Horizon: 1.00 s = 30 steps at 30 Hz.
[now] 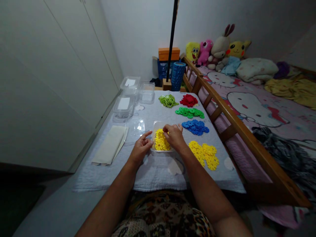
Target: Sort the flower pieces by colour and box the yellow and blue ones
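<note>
A clear plastic box (161, 152) stands before me with several yellow flower-shaped plastic pieces (161, 143) inside. My left hand (142, 147) is at the box's left side, its fingers apart and fingertips against or very near the wall. Over the right part of the box, my right hand (174, 135) has thumb and fingers pinched together just above the yellow pieces. Whatever lies between those fingertips is hidden. To the right of the box is a loose yellow heap (203, 154) of the same pieces, and behind it a blue heap (195, 127).
Green (190, 112), red (189, 100) and lime (168, 101) heaps lie farther back. At left are a clear lid (136, 126), folded cream cloth or paper (110, 144) and several clear boxes (123, 104). A wooden bed rail (222, 115) borders the cloth-covered table (158, 182); a black pole (172, 42) rises behind.
</note>
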Available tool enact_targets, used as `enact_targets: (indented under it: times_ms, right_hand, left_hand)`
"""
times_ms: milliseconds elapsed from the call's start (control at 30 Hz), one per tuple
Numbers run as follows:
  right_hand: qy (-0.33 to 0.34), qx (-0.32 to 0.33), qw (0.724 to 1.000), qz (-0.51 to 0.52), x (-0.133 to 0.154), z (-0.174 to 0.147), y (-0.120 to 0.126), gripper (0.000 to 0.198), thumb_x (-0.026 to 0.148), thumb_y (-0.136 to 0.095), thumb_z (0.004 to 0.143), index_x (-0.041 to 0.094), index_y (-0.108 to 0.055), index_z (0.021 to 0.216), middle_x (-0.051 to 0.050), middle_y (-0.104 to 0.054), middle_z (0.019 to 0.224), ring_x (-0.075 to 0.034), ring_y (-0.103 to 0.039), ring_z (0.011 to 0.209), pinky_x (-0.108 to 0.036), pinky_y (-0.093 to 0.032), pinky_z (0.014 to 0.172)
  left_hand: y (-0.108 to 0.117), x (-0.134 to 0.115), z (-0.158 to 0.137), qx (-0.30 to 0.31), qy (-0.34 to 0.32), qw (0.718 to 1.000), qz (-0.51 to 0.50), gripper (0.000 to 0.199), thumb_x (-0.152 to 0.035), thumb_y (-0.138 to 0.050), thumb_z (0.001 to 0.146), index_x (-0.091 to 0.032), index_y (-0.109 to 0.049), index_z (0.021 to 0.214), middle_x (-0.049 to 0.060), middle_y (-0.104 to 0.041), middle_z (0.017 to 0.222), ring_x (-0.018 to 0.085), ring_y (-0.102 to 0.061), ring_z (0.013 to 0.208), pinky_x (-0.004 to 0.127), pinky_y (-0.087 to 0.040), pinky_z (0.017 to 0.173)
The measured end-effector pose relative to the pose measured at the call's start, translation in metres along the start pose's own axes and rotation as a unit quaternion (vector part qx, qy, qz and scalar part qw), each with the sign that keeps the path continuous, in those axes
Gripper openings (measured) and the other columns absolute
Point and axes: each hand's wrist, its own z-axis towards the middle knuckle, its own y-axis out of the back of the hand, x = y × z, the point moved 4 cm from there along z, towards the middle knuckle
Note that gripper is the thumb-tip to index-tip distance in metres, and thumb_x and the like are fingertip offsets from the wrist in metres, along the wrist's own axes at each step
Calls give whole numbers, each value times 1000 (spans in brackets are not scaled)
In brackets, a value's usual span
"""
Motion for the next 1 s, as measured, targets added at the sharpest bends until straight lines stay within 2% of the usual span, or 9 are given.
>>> enact_targets:
  times_ms: [133, 233, 367, 533, 633, 767, 867, 1000]
  right_hand:
    - [-12, -33, 999, 33, -6, -3, 12, 13, 17, -59, 85, 24, -67, 90, -4, -72, 95, -25, -58, 103, -52, -25, 110]
    - [-24, -70, 994, 83, -25, -9, 31, 10, 22, -59, 84, 23, -67, 90, -5, -73, 99, -25, -59, 103, -45, -36, 103]
    - [-54, -116, 984, 122, -74, -29, 56, 14, 31, -58, 83, 21, -67, 90, -7, -72, 99, -25, -62, 99, -41, -43, 95]
    - [-102, -181, 977, 51, -139, -80, 73, 29, 44, -59, 84, 21, -65, 99, -12, -70, 107, -29, -60, 107, -45, -42, 99]
    - [-137, -196, 971, -21, -162, -113, 72, 36, 48, -56, 85, 21, -64, 107, -15, -67, 117, -32, -57, 115, -48, -39, 102]
    - [-189, -200, 959, -73, -176, -142, 60, 46, 52, -50, 87, 19, -62, 117, -17, -63, 128, -34, -52, 122, -51, -35, 105]
    - [-208, -183, 957, -84, -175, -146, 48, 49, 53, -47, 90, 19, -60, 122, -16, -62, 131, -34, -52, 122, -51, -35, 104]
    - [-201, -166, 961, -87, -163, -135, 38, 48, 51, -45, 91, 19, -60, 123, -14, -63, 130, -33, -52, 121, -51, -33, 104]
  left_hand:
    - [-1, -2, -1, -4, 2, 1000, 4, 69, -36, -77, 77, -16, -54, 139, -8, -45, 63, 7, -36, 53, 19, -25, 51]
    - [-1, -3, -2, -10, 2, 1000, 12, 69, -36, -77, 76, -16, -54, 138, -8, -44, 62, 7, -37, 54, 19, -26, 51]
    - [-1, -4, -2, -9, -5, 1000, 13, 68, -35, -77, 76, -16, -55, 137, -8, -44, 63, 7, -37, 53, 19, -26, 51]
    - [-3, -7, -4, -10, 5, 1000, 13, 70, -36, -77, 74, -16, -54, 137, -9, -44, 62, 7, -36, 51, 19, -25, 48]
    - [-4, -9, -5, -15, 8, 1000, 12, 71, -36, -78, 73, -16, -54, 137, -9, -44, 62, 6, -36, 51, 19, -26, 47]
    - [-4, -10, -4, -20, 9, 1000, 11, 71, -34, -78, 72, -15, -54, 137, -8, -45, 63, 6, -37, 52, 19, -26, 48]
    - [-4, -11, -4, -18, 6, 1000, 14, 71, -35, -78, 73, -14, -54, 136, -8, -46, 63, 6, -37, 52, 19, -26, 50]
    - [-5, -11, -4, -18, 3, 1000, 18, 71, -36, -77, 73, -13, -54, 136, -8, -47, 62, 7, -38, 53, 20, -27, 51]
